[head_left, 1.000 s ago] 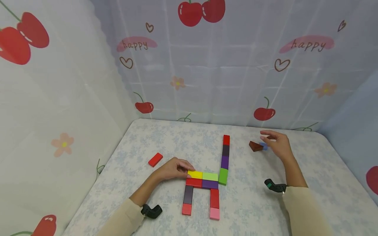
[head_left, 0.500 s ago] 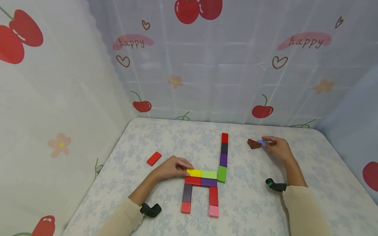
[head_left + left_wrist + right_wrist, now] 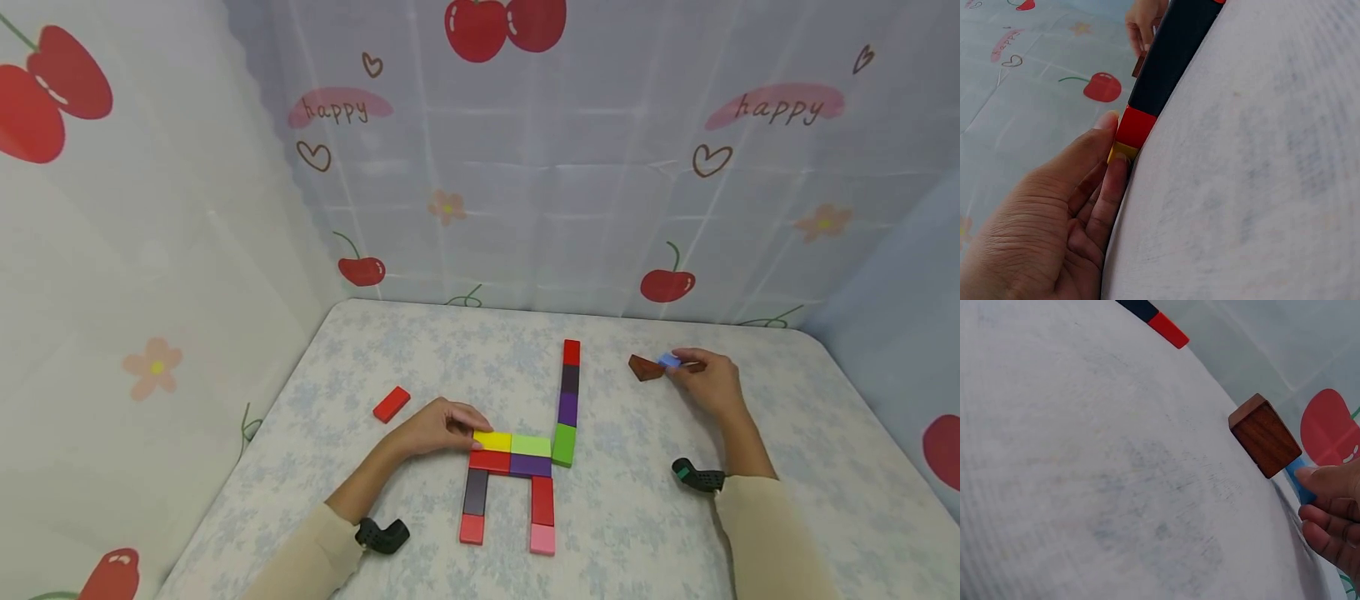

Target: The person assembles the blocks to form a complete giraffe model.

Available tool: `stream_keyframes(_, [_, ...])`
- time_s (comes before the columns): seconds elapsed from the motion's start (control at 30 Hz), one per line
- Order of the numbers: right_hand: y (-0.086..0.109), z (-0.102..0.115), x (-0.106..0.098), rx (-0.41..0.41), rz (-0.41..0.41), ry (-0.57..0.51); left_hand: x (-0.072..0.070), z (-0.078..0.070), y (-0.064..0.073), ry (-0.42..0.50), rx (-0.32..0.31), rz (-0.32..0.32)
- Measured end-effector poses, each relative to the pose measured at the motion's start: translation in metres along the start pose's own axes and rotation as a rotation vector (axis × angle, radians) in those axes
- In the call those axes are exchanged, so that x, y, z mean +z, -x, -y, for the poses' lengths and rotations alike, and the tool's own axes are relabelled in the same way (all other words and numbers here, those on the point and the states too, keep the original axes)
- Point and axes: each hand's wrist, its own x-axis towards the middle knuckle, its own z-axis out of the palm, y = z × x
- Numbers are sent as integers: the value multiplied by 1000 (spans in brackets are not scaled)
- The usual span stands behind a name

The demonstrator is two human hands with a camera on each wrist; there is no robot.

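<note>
With thumb and fingers my left hand (image 3: 435,429) pinches the left end of a flat yellow block (image 3: 492,441), which lies against a light green block (image 3: 531,447). Below that pair sit a red block (image 3: 490,461) and a purple block (image 3: 530,465), with two short legs of blocks under them. At the back right my right hand (image 3: 708,385) pinches a small light blue block (image 3: 669,360). A dark brown wooden block (image 3: 645,367) with slanted sides stands right beside the blue one; the right wrist view shows the blue block (image 3: 1300,480) partly hidden by the thumb.
From the light green block's right end, a column of green, purple, black and red blocks (image 3: 568,404) runs toward the back. One loose red block (image 3: 392,404) lies left of the figure. A printed curtain (image 3: 525,208) hangs behind the patterned table (image 3: 622,517).
My right hand has come down to the light blue block and taken hold of it; the block has shifted slightly and tilts. The left hand stays on the yellow block.
</note>
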Motion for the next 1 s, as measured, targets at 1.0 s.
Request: stream_keyframes(1.0, [3, 101, 30, -254, 44, -133, 0, 3, 1, -7, 10, 0])
